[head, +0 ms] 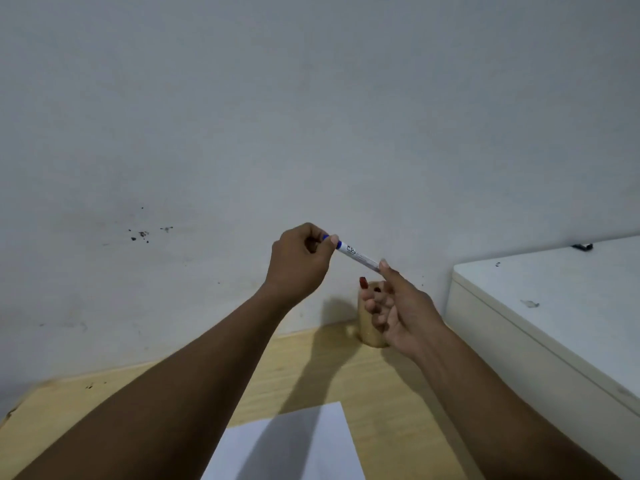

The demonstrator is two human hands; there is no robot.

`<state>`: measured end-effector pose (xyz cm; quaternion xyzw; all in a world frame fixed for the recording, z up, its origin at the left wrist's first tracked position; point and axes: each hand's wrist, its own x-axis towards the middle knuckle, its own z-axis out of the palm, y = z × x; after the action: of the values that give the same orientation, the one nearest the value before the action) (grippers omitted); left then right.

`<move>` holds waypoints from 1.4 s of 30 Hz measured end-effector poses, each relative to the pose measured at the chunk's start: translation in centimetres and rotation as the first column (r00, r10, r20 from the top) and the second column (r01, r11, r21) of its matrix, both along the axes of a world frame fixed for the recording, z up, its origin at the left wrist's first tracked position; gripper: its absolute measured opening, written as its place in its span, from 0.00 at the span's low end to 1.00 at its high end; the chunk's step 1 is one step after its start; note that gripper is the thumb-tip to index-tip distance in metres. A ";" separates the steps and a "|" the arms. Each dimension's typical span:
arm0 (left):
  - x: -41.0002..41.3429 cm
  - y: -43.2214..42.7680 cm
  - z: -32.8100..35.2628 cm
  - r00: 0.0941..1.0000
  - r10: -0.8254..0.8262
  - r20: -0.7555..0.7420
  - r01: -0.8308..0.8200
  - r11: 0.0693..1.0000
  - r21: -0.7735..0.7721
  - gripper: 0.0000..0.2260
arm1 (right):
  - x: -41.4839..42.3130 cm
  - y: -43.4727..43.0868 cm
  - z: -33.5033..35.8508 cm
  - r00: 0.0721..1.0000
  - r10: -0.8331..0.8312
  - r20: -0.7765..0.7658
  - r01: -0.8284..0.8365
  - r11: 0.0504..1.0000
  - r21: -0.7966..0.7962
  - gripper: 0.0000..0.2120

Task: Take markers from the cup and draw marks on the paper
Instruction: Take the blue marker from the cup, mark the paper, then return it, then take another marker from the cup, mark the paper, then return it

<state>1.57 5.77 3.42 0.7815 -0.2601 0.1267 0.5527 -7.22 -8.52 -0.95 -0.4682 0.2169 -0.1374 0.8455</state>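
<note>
Head view: your left hand pinches the blue cap end of the marker; your right hand pinches its other end, both raised above the wooden table. The cup stands behind, holding a red marker. Paper lies below.

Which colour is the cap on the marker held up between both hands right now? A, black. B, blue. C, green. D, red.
B: the marker shows a blue cap at the end pinched by the left hand, while the right hand holds the other end.
</note>
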 end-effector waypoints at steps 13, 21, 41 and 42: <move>0.2 -5.8 -1.8 0.941 -0.154 0.302 -0.025 0.857 0.514 0.10 | 1.2 -6.0 -4.2 0.991 -0.132 -0.035 0.004 0.284 -0.959 0.12; 1.3 -6.9 -3.6 0.964 -0.232 0.132 0.075 0.711 0.700 0.20 | 1.1 -7.0 -5.9 0.987 -0.145 -0.071 -0.006 0.402 -0.916 0.16; -0.1 -0.4 4.8 0.987 -0.046 0.154 0.015 0.980 0.200 0.08 | 2.0 -0.3 -0.7 0.988 -0.060 0.139 0.152 0.442 -0.884 0.16; 0.0 0.7 5.1 0.992 -0.034 0.123 0.014 0.987 0.161 0.08 | 2.2 0.7 -0.2 0.989 -0.021 0.143 0.136 0.468 -0.873 0.14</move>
<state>1.53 6.44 8.57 0.8107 -0.3131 0.1478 0.4722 -5.00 -7.84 -1.11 -0.8170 0.0891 -0.2942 0.4879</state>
